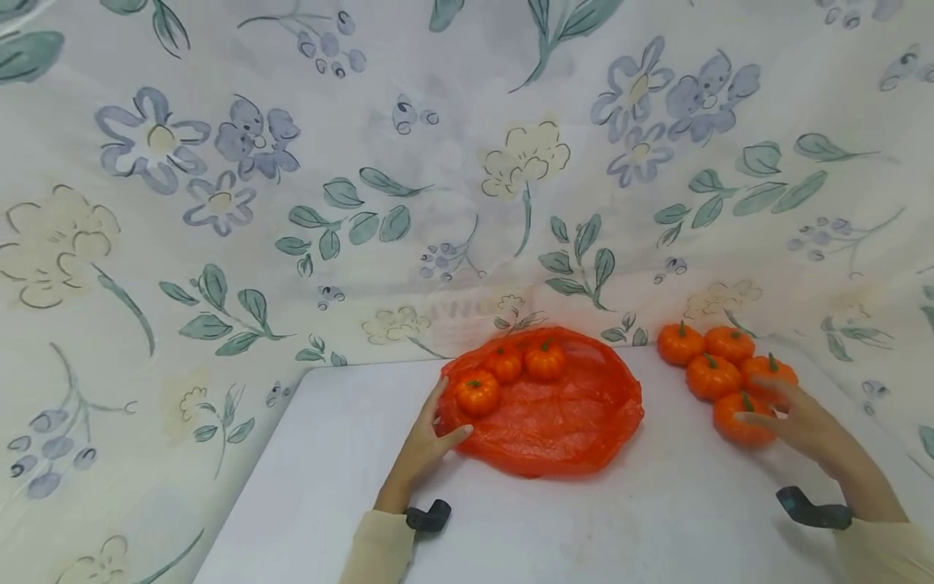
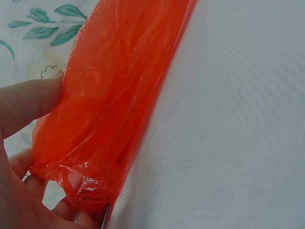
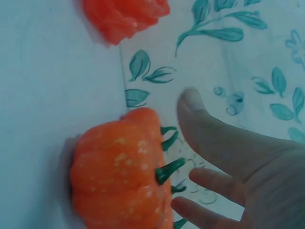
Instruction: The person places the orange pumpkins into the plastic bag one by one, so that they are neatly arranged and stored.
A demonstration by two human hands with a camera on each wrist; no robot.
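Heads up: your left hand [image 1: 423, 446] is only pinching the rim of the orange bag [image 1: 554, 414] at frame centre, so it may slip as your open-fingered right hand [image 1: 791, 418] reaches the nearest pumpkin [image 1: 740, 422], which could roll off.

Head overview; wrists close-up
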